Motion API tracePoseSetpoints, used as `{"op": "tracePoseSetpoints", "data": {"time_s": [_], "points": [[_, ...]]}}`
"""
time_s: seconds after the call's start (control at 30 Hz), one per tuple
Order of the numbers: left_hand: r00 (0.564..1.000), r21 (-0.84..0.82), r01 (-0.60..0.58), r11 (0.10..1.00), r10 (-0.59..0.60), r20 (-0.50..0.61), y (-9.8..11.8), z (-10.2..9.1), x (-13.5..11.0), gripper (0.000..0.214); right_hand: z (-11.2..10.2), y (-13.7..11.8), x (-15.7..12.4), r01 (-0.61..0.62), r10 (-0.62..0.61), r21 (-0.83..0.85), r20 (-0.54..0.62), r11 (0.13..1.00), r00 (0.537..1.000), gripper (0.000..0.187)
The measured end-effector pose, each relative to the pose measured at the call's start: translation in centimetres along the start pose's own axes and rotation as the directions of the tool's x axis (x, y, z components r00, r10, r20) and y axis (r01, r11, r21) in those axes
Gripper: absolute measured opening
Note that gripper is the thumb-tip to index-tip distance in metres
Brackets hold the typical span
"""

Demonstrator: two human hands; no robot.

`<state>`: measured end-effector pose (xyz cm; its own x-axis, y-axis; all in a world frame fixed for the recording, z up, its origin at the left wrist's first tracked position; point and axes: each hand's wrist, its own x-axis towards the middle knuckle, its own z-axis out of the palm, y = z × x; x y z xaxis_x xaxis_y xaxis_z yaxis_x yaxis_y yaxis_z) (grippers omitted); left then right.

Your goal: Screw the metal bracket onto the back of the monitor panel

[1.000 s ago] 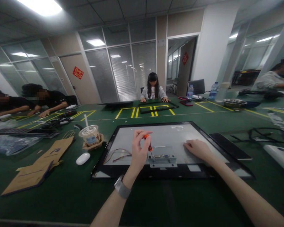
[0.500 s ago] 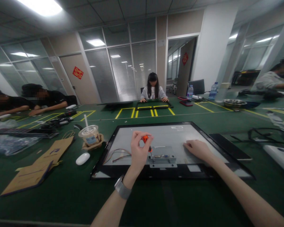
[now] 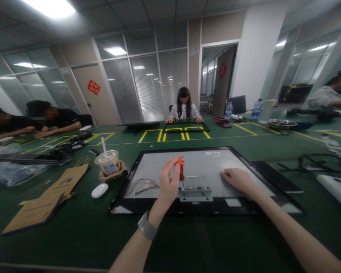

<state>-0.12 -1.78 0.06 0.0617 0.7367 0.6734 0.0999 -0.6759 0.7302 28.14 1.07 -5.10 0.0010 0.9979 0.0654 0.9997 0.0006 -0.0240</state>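
Observation:
An orange-and-black screwdriver point(image 3: 182, 171) is held by its handle in my left hand point(image 3: 169, 180), between thumb and fingers. It stands nearly upright, its shaft reaching down to a metal bracket point(image 3: 197, 196) with connector ports. That bracket sits near the close edge of a flat display panel point(image 3: 156, 161), which has a grey back and a black frame. My right hand point(image 3: 237, 180) rests on the panel's right part, fingers loosely bent and nothing visible in them. Thin wires point(image 3: 143, 185) lie on the panel left of my left hand. The screwdriver's tip is too small to make out.
Left of the panel are a white mouse point(image 3: 99, 190), an iced drink cup point(image 3: 108, 163) in a cardboard holder and a paper bag point(image 3: 53, 193). A dark flat slab point(image 3: 275, 176) and black cables point(image 3: 309, 163) lie to the right. Across the table sits another person point(image 3: 183, 108).
My left hand's fingers have shifted around the handle, and the screwdriver has gone from leaning to nearly upright. My right hand has stayed in place.

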Motion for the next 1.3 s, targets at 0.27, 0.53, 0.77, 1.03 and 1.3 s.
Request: {"op": "tracePoseSetpoints", "data": {"time_s": [0.27, 0.53, 0.77, 1.03, 1.3], "points": [[0.994, 0.012, 0.002, 1.000, 0.000, -0.110, -0.45, 0.14, 0.32, 0.013, 0.06, 0.08, 0.06, 0.000, 0.000, 0.001, 0.006, 1.000, 1.000, 0.042], [0.997, -0.090, 0.065, 0.994, -0.069, -0.045, 0.14, -0.02, 0.14, 0.025, 0.20, 0.17, 0.11, 0.004, -0.004, -0.006, -0.005, 1.000, 1.000, 0.042], [0.992, 0.023, -0.001, 1.000, 0.004, -0.127, -0.29, 0.07, 0.24, 0.011, 0.21, 0.19, 0.16, -0.003, 0.003, 0.002, 0.010, 1.000, 1.000, 0.042], [0.996, -0.107, 0.084, 0.991, -0.088, -0.034, 0.09, 0.04, 0.02, 0.024, 0.28, 0.19, 0.10, 0.007, -0.007, 0.008, -0.010, 1.000, 1.000, 0.042], [0.988, -0.049, 0.040, 0.998, -0.047, -0.149, -0.33, 0.20, 0.31, 0.009, 0.18, 0.19, -0.02, 0.006, -0.006, 0.011, -0.005, 1.000, 1.000, 0.042]]}}
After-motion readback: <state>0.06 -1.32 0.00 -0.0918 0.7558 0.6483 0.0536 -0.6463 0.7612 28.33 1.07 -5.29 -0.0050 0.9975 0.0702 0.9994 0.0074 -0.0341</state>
